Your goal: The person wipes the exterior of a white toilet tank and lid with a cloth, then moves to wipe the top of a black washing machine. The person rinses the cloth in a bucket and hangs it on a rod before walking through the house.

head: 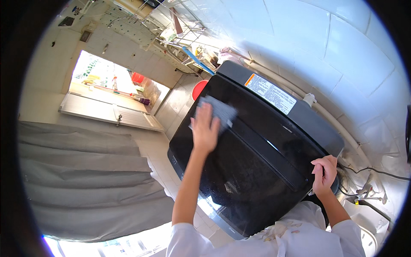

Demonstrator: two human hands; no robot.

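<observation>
A black top-loading washing machine [237, 180] stands before me with its dark glossy lid down. My left hand [205, 128] presses palm-down on a grey cloth [221, 110], near the lid's far left side. The cloth is slightly blurred, and part of it is hidden under the fingers. By the machine's right rear edge, my right hand [325, 173] is curled with no object visible in it. Whether it touches the edge cannot be made out. A long recessed handle strip [269, 154] crosses the lid between my hands.
A white label [270, 93] bearing writing is on the rear panel. Pipes [346, 135] run along the tiled wall behind. A red bucket [199, 90] and a wire rack [189, 32] are beyond the machine. A grey curtain [90, 186] hangs at left, near an open door [109, 112].
</observation>
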